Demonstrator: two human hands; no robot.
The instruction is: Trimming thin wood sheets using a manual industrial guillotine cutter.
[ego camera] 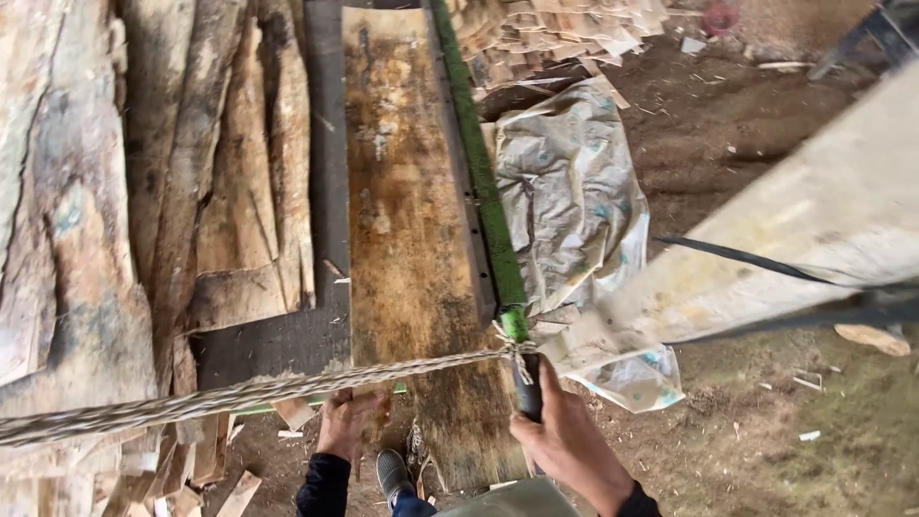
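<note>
The right hand (565,436), at about 5 o'clock in the view, is closed around the dark handle (527,388) of a long green blade arm (483,182), which runs up toward 12 o'clock along the right edge of a brown veneer sheet (407,239). The left hand (347,421), near 6 o'clock, grips the lower edge of this sheet with bent fingers. A twisted rope (239,393) goes from the handle toward 8 o'clock, and a crumpled plastic sack (574,201) lies just beside the arm at 2 o'clock.

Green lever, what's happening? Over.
Right hand gripping long green metal lever's black handle. Left hand on brown veneer sheet. Twisted rope crosses sheet.
</note>
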